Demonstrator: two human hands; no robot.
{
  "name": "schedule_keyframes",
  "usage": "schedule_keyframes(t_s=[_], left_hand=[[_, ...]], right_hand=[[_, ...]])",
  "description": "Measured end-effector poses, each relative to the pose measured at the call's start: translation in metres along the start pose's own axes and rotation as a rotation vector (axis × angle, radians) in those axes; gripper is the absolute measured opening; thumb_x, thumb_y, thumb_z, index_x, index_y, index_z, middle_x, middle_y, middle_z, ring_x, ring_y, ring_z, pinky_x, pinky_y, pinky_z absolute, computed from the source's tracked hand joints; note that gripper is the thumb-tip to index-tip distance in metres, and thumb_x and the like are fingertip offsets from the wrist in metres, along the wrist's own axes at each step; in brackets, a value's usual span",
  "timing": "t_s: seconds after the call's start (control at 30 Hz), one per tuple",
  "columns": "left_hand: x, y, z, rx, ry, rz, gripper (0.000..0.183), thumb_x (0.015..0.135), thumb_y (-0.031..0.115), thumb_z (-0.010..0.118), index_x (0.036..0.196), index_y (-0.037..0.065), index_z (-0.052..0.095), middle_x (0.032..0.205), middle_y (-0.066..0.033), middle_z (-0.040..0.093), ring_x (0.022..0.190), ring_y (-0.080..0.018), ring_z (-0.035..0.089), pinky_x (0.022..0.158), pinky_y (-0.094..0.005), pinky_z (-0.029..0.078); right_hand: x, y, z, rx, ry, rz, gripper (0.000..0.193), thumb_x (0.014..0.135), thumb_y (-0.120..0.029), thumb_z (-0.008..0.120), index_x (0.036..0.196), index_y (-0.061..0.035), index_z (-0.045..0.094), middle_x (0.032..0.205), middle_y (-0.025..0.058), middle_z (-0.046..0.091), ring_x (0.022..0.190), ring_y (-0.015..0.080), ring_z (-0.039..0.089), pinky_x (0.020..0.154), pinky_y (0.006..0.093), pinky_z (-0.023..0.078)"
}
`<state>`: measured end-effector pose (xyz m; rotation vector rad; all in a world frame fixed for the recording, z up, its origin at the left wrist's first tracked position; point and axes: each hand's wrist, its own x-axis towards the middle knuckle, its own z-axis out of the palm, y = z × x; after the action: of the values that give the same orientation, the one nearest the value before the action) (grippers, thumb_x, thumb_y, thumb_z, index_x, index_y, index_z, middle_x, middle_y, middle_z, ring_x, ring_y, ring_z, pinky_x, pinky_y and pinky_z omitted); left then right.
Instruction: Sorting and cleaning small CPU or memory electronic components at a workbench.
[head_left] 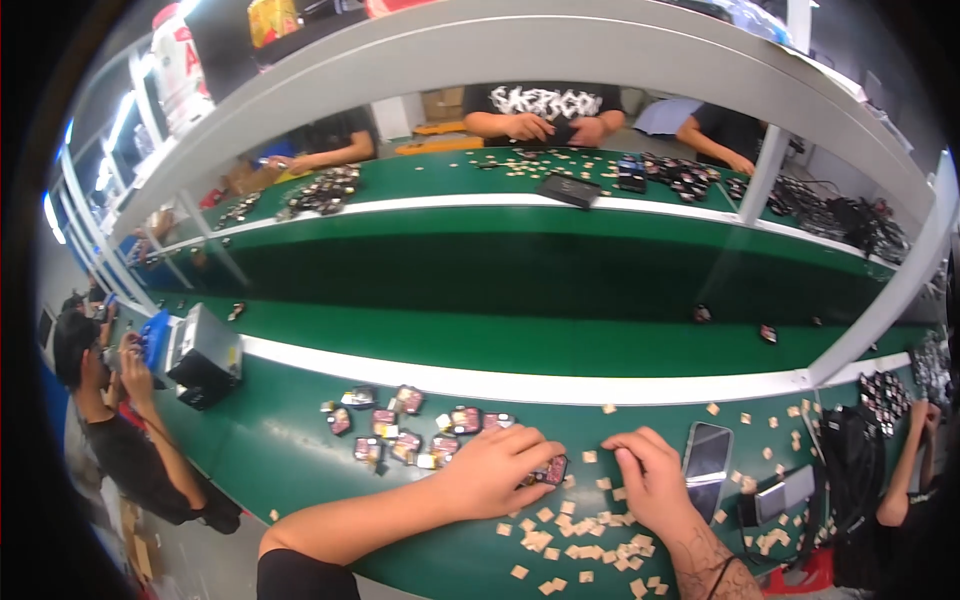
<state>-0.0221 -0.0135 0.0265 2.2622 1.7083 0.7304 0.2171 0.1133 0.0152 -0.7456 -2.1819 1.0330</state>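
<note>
Pinching the small dark device (550, 471) over the desk (275, 440), its partly covered long axis slanting rightward and away, the left hand (503, 466) reached palm-down; the right hand (652, 476) lay half-curled, apparently empty.

A green workbench (245, 440), edged by a white rail (500, 380), spans the foreground. Beyond lies a long green surface (480, 345) with a dark band along it, then a far bench (420, 178). A pale shelf beam (500, 62) crosses overhead — a slanting post (890, 290) at right. Strip lights (123, 118) glow upper left — grey floor (225, 560) shows below.
</note>
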Motion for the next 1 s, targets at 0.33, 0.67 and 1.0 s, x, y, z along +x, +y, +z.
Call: schedule_keyframes(t_s=[0.33,0.67,1.0], left_hand=[[0.009,0.02,0.02,0.038,-0.089,-0.047,0.09,0.088,0.05,0.082,0.156,0.003,0.047,0.114,-0.014,0.058,0.102,-0.0345,0.056,0.092,-0.0481,0.047],[0.005,-0.004,0.019,-0.252,-0.16,0.029,0.09,0.086,0.012,0.081,0.164,0.006,0.037,0.135,-0.0174,0.057,0.127,-0.0386,0.053,0.108,-0.0492,0.044],[0.003,-0.003,0.031,-0.312,-0.072,0.045,0.082,0.085,0.005,0.081,0.159,0.006,0.044,0.124,-0.015,0.061,0.121,-0.0366,0.057,0.103,-0.0475,0.048]], right_hand=[[-0.003,-0.008,-0.015,-0.04,-0.074,0.04,0.019,0.103,-0.003,0.065,0.119,-0.004,0.075,0.089,0.0112,0.06,0.071,0.0243,0.062,0.066,0.0349,0.051],[-0.015,-0.043,-0.008,-0.362,-0.359,-0.091,0.016,0.093,-0.01,0.076,0.108,-0.0072,0.073,0.09,0.0084,0.062,0.075,0.0297,0.069,0.065,0.0392,0.059],[-0.015,-0.047,0.001,-0.669,-0.489,-0.162,0.026,0.082,-0.005,0.07,0.108,-0.0046,0.067,0.097,0.0077,0.061,0.092,0.0259,0.071,0.068,0.0376,0.061]])
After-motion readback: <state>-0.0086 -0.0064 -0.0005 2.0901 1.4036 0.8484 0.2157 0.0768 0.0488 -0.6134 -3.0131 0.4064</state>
